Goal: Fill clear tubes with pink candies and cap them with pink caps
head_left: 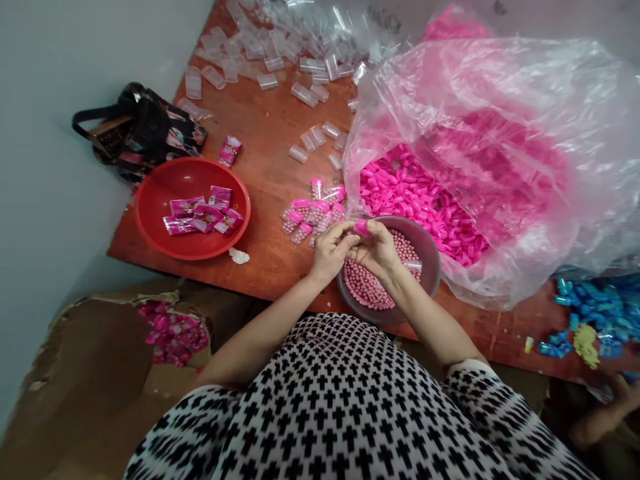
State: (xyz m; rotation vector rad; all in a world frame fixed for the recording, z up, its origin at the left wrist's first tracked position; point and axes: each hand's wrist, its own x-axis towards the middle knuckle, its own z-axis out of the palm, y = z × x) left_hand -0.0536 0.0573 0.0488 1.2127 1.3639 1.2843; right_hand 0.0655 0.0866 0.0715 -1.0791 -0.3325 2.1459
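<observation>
Over the bowl, my left hand [331, 252] and my right hand [379, 249] are closed together around a small candy tube with a pink cap [361, 227]. Fingers hide most of the tube's body. Below them, the grey bowl [433, 248] holds many small pink candy balls [367, 288], and a clear empty tube [413, 265] lies on the balls. Just left of my hands stand and lie several filled tubes with pink caps [319, 212].
Loose pink caps [420, 200] spill inside a large clear plastic bag [505, 280] on the right. Clear tubes [303, 95] are scattered behind. Leftward are a red bowl [193, 175] with pink packets and a bag [145, 130]. A co-worker's hand [613, 410] shows near blue packs [595, 300].
</observation>
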